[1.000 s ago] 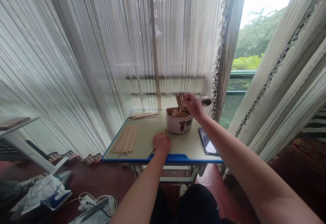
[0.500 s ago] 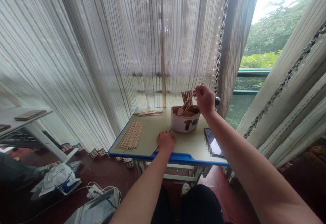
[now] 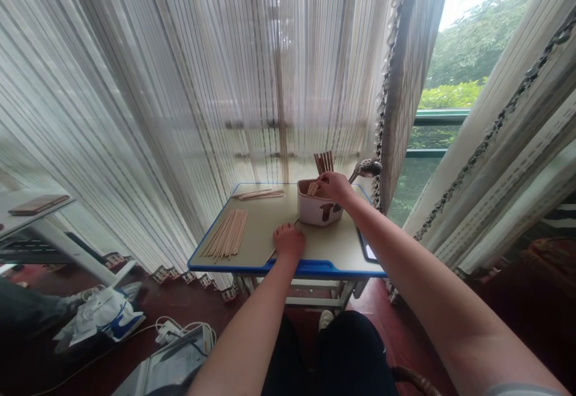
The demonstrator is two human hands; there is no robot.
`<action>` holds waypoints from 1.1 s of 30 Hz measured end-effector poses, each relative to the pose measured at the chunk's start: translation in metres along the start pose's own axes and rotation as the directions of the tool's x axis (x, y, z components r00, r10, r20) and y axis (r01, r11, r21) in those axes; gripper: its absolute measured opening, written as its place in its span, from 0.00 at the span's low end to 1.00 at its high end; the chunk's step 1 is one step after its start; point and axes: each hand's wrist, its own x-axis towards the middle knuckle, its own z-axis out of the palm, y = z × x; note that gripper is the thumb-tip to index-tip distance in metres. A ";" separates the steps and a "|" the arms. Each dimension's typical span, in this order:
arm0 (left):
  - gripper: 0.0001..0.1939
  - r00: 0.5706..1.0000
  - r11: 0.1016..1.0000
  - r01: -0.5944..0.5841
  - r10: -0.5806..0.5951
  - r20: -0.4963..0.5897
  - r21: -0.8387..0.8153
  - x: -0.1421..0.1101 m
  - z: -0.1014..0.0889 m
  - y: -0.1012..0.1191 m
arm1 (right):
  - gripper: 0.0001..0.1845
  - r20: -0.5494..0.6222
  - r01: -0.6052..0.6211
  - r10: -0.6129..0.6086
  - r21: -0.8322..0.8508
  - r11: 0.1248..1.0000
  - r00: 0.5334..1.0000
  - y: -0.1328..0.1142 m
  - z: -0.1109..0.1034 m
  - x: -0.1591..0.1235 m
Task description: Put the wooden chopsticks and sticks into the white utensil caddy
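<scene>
The wooden chopsticks (image 3: 323, 163) stand in a whitish plastic caddy (image 3: 316, 211) with a dark print on its front, just under the fingertips (image 3: 321, 178) of your right hand (image 3: 336, 187). Those fingertips are drawn together over the caddy's rim, among the stick ends, and you can't tell from this view whether they are clamped on one. Your left hand (image 3: 288, 241) rests on the blue-edged desk (image 3: 315, 269) just in front of the caddy, its fingers loosely curled and slightly apart, lying over a single chopstick (image 3: 296, 222). Left of those fingers lies a long row of chopsticks (image 3: 227, 235), with a smaller bundle (image 3: 261, 194) beyond it. Past your right fingers, a speckled spoon (image 3: 368, 169) sticks out beyond the caddy, and a phone (image 3: 369, 252) lies on the desk, partly hidden behind your right forearm (image 3: 405, 246).
</scene>
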 end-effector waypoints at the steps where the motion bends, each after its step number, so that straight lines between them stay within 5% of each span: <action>1: 0.16 1.000 1.000 0.016 -0.016 -0.004 -0.001 0.000 0.000 0.000 | 0.08 0.025 -0.011 0.012 -0.004 1.000 1.000 0.000 0.001 -0.001; 6: 0.17 0.987 0.988 0.153 -0.153 -0.053 0.011 -0.003 0.000 0.000 | 0.10 0.064 -0.045 0.046 -0.014 0.999 0.997 -0.003 -0.003 -0.008; 12: 0.18 0.983 0.987 0.161 -0.160 -0.089 0.011 -0.007 -0.004 -0.002 | 0.19 -0.073 -0.042 0.044 0.017 0.999 0.996 -0.018 -0.024 -0.023; 15: 0.18 0.977 0.984 0.176 -0.175 -0.123 0.002 -0.008 -0.010 -0.002 | 0.15 -0.124 -0.063 0.061 -0.016 0.998 0.990 -0.025 -0.031 -0.035; 18: 0.17 0.968 0.989 0.149 -0.150 -0.203 -0.018 -0.010 -0.017 -0.001 | 0.06 0.089 -0.125 0.133 -0.092 0.988 0.987 -0.026 -0.030 -0.048; 21: 0.17 0.953 0.987 0.152 -0.161 -0.258 -0.056 -0.012 -0.022 -0.001 | 0.05 0.402 -0.144 0.177 -0.111 0.983 0.899 -0.024 -0.024 -0.061; 23: 0.17 0.944 0.985 0.150 -0.168 -0.285 -0.085 -0.013 -0.024 -0.001 | 0.06 0.415 -0.123 0.151 -0.095 0.988 0.897 -0.023 -0.019 -0.068; 29: 0.15 0.926 0.969 -0.224 0.178 -0.332 -0.106 -0.019 -0.024 0.002 | 0.04 0.302 -0.117 0.111 0.001 0.993 0.947 -0.027 -0.005 -0.088; 33: 0.15 0.925 0.956 -0.268 0.221 -0.308 -0.118 -0.021 -0.022 0.003 | 0.10 0.279 -0.182 0.148 0.100 0.978 0.949 -0.026 0.005 -0.095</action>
